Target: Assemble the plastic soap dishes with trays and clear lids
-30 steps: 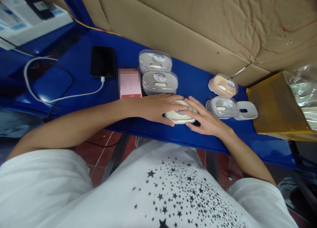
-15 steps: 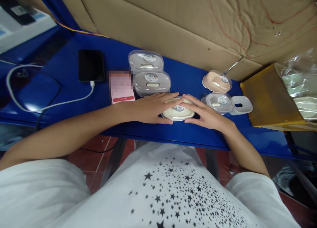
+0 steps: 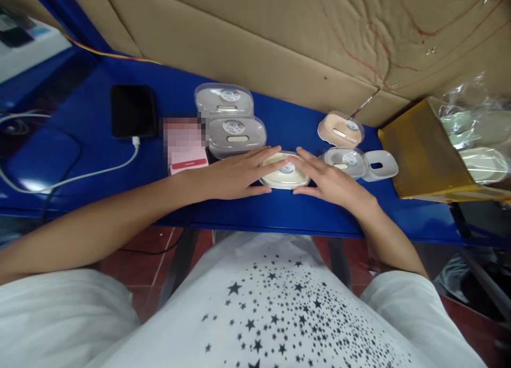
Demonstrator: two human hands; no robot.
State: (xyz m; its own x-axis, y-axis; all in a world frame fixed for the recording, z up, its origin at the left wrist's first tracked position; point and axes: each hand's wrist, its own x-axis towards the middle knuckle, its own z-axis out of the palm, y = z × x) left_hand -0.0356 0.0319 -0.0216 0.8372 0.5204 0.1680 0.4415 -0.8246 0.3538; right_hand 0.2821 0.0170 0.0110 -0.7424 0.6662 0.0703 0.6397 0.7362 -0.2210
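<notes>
Left hand (image 3: 235,176) and right hand (image 3: 333,181) flank the cream box (image 3: 281,179) on the bench (image 3: 239,214). Each grip is spread wide, resting there without clasping.

This looks like a small workshop or packing corner: labelled boxes (image 3: 282,180) stand on a blue bench (image 3: 295,214) beside a taped carton (image 3: 407,157) of plastic-wrapped pieces (image 3: 484,165), with cardboard sheeting (image 3: 239,35) (marked with red lines) behind.

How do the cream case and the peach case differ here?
The cream case is off-white; the peach case is pinkish. The cream case sits nearer the person, framed by the left hand and right hand; the peach case stands farther back, untouched. Both carry labels.
</notes>
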